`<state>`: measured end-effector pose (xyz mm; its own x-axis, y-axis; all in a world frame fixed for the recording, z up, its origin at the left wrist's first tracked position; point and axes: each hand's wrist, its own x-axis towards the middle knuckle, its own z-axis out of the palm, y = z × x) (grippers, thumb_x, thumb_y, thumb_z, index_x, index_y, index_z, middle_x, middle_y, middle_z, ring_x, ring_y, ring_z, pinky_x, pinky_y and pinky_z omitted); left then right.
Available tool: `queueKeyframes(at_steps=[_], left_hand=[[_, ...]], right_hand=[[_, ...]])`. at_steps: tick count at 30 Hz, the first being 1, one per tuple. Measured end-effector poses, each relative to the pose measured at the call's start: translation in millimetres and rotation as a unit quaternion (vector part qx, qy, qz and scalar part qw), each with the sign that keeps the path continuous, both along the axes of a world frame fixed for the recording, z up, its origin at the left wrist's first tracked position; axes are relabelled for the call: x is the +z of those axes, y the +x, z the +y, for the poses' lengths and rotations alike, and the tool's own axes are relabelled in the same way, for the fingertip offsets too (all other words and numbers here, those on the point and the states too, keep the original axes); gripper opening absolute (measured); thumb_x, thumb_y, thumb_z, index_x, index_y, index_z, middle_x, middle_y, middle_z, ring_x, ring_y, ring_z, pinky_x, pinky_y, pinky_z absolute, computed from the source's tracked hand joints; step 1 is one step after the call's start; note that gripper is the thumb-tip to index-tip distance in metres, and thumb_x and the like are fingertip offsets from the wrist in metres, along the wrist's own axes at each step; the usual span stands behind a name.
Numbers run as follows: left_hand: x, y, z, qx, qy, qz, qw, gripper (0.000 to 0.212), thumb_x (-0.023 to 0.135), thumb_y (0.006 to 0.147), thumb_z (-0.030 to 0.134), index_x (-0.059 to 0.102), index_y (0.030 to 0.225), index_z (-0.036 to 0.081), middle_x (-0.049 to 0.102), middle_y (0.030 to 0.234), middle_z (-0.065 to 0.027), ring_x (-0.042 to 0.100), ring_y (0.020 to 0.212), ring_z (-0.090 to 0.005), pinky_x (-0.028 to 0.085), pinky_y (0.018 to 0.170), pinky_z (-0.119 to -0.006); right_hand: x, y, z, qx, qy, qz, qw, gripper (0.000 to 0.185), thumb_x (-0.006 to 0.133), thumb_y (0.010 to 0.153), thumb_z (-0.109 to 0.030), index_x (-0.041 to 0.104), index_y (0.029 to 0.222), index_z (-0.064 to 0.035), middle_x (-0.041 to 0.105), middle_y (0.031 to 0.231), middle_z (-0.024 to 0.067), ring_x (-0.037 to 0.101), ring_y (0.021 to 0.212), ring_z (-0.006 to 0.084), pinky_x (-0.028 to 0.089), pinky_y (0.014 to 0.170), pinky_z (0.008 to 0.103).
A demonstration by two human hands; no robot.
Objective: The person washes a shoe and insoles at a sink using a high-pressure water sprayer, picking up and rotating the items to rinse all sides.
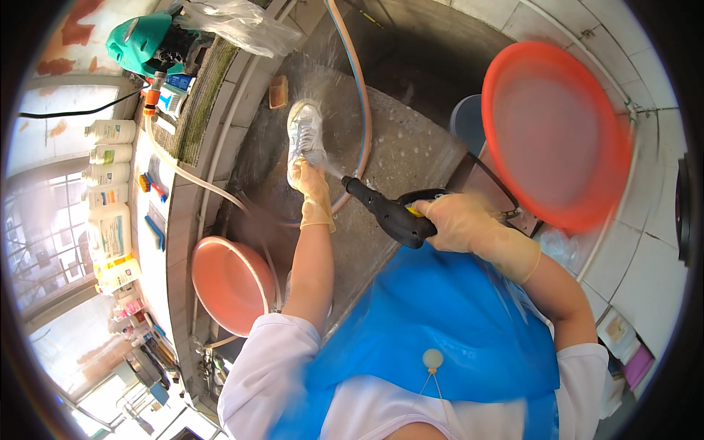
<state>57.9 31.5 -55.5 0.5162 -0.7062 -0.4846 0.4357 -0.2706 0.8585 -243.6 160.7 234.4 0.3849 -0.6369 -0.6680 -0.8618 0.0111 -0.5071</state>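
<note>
A white lace-up sneaker [306,132] is held by its heel end in my left hand [311,184], which wears a pale yellow rubber glove. My right hand [459,220], gloved alike, grips a black pressure-washer spray gun [389,213]. Its nozzle points up and left at the shoe, and water sprays across it and splashes beyond the toe. Behind the shoe runs a beige hose [363,104] with a blue stripe. A tan block [278,92], perhaps soap, lies near the toe. A blue apron covers my front.
On the left ledge stand a green pressure washer [140,44], several white bottles [113,231] and brushes [155,232]. A pink basin [231,286] sits low at left. At right are a large red basin [489,110] and a grey bucket [465,118], near the tiled wall [652,264].
</note>
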Motion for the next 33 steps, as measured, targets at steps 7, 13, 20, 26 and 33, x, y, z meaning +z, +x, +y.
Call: queueKeyframes(at_steps=[7, 13, 20, 26, 33], left_hand=[[-5.1, 33.6, -4.9, -0.041, -0.044, -0.008, 0.998, 0.036, 0.061, 0.097, 0.024, 0.052, 0.13, 0.011, 0.057, 0.124, -0.0112, 0.061, 0.111, -0.0295, 0.053, 0.093, -0.042], [36.8, -4.5, -6.2, -0.09, -0.054, -0.008, 0.994, 0.025, 0.064, 0.094, 0.006, 0.063, 0.119, 0.0, 0.067, 0.11, -0.0062, 0.065, 0.095, -0.0178, 0.056, 0.081, -0.035], [34.3, 23.6, -3.4, -0.262, -0.112, -0.186, 0.941, 0.014, 0.065, 0.087, -0.002, 0.07, 0.099, 0.001, 0.066, 0.088, 0.0008, 0.06, 0.081, -0.0082, 0.048, 0.069, -0.023], [18.5, 64.2, -7.8, -0.282, -0.093, -0.221, 0.929, 0.03, 0.059, 0.079, -0.005, 0.069, 0.108, -0.002, 0.068, 0.093, -0.0019, 0.063, 0.08, -0.0109, 0.05, 0.07, -0.024], [34.7, 43.6, -8.9, -0.26, -0.087, -0.144, 0.951, 0.035, 0.061, 0.08, -0.009, 0.066, 0.114, -0.004, 0.069, 0.098, -0.0048, 0.065, 0.083, -0.0134, 0.051, 0.069, -0.024]], right_hand=[[1.0, -0.2, 4.1, 0.002, -0.017, -0.015, 1.0, 0.055, 0.071, 0.078, -0.02, 0.058, 0.13, -0.008, 0.068, 0.107, 0.0174, 0.065, 0.104, 0.0337, 0.051, 0.091, 0.0428], [-4.5, -0.8, 1.5, -0.043, -0.097, -0.049, 0.993, 0.059, 0.073, 0.076, -0.021, 0.057, 0.131, -0.0066, 0.068, 0.105, 0.0192, 0.064, 0.103, 0.0353, 0.051, 0.091, 0.0428], [-8.6, 12.2, -11.1, -0.018, -0.077, -0.058, 0.995, 0.055, 0.071, 0.076, -0.019, 0.058, 0.128, -0.0064, 0.067, 0.099, 0.0198, 0.065, 0.1, 0.037, 0.051, 0.086, 0.0445], [-0.4, 21.3, -17.5, 0.017, -0.07, -0.057, 0.996, 0.049, 0.07, 0.076, -0.017, 0.059, 0.123, -0.0067, 0.068, 0.094, 0.0184, 0.065, 0.095, 0.0376, 0.051, 0.083, 0.0455], [4.9, 15.1, -25.9, -0.012, -0.065, -0.062, 0.996, 0.052, 0.07, 0.076, -0.016, 0.059, 0.126, -0.0068, 0.068, 0.1, 0.0202, 0.065, 0.1, 0.0375, 0.051, 0.087, 0.0444]])
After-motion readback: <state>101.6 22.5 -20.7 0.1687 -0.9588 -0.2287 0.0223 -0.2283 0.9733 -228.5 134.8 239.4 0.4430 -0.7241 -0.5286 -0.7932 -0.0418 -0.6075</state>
